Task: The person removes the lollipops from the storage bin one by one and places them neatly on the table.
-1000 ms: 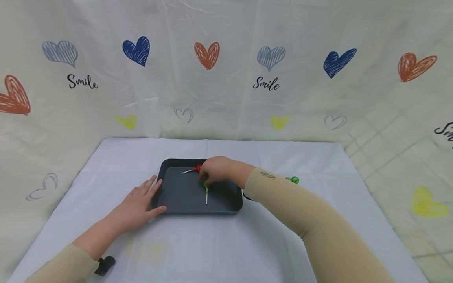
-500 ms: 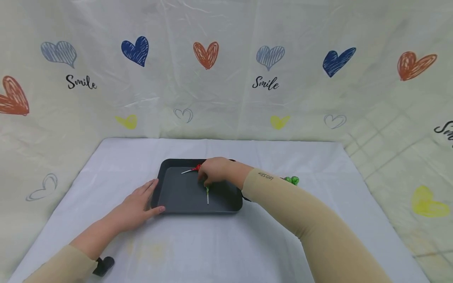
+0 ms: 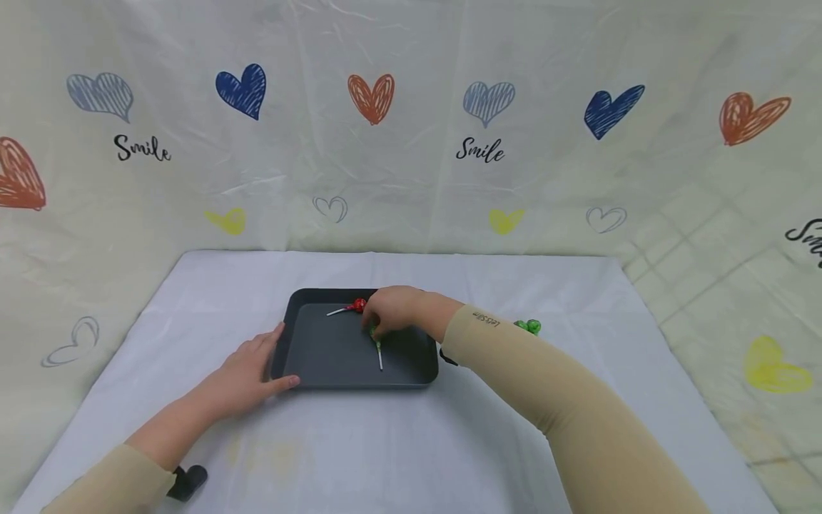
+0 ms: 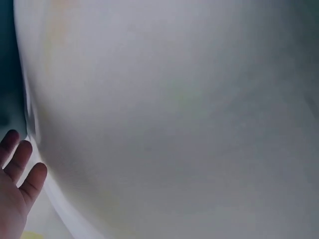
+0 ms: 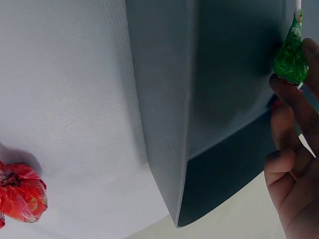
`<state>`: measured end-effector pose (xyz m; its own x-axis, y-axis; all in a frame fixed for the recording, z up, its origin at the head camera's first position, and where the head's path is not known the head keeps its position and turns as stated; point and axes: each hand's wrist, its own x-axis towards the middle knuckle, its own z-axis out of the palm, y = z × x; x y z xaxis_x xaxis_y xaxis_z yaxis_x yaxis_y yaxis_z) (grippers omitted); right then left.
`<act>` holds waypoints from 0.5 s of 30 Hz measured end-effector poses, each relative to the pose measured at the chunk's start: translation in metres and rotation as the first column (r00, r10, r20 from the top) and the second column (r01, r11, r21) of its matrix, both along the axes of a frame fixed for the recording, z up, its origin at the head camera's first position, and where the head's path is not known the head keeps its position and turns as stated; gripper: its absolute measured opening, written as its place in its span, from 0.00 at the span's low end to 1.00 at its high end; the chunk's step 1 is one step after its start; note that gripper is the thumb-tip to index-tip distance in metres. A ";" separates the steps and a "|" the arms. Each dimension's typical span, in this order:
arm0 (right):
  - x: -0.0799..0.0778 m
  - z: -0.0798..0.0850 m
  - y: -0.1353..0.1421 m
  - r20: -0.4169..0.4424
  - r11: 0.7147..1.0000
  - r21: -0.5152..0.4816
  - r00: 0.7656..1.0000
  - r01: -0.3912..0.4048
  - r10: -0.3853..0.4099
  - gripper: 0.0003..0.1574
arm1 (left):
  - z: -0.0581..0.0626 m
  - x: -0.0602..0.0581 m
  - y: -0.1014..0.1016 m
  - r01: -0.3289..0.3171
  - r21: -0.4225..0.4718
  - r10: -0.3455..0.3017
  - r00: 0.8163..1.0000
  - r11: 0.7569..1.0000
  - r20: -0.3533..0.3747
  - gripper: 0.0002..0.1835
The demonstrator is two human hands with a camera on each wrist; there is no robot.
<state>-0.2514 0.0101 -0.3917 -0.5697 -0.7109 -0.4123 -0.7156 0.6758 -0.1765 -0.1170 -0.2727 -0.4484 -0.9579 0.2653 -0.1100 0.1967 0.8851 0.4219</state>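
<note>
A dark grey baking tray (image 3: 334,353) lies on the white cloth. My right hand (image 3: 394,308) is over it, thumb and forefinger pinching the wrapped head of a green lollipop (image 5: 290,62), whose white stick points toward me in the head view. The hand partly covers that green head. Just behind it, a red lollipop (image 3: 359,305) lies in the tray with its stick to the left. My left hand (image 3: 239,377) rests at the tray's left side, fingers spread, thumb at the near left corner. In the left wrist view the fingers (image 4: 34,181) are straight and hold nothing.
Green wrapped lollipops (image 3: 529,327) lie on the cloth right of the tray, partly behind my right sleeve (image 3: 533,364). The right wrist view shows another red lollipop (image 5: 24,194) on the cloth outside the tray wall (image 5: 162,114). A heart-printed backdrop (image 3: 411,164) hangs behind the table.
The green lollipop's stick end has swung slightly to the right under my right hand. My left fingers have drawn back a little from over the tray's left rim.
</note>
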 end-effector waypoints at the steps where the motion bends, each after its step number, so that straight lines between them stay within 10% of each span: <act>1: 0.000 0.000 0.000 0.004 1.000 -0.001 1.000 0.004 -0.004 0.18 | 0.000 -0.001 0.000 -0.001 0.011 0.001 1.000 1.000 0.003 0.61; 15: -0.004 -0.004 0.004 0.032 1.000 0.000 0.999 0.011 -0.011 0.17 | -0.003 -0.009 -0.004 -0.077 0.205 0.050 0.990 0.976 0.131 0.61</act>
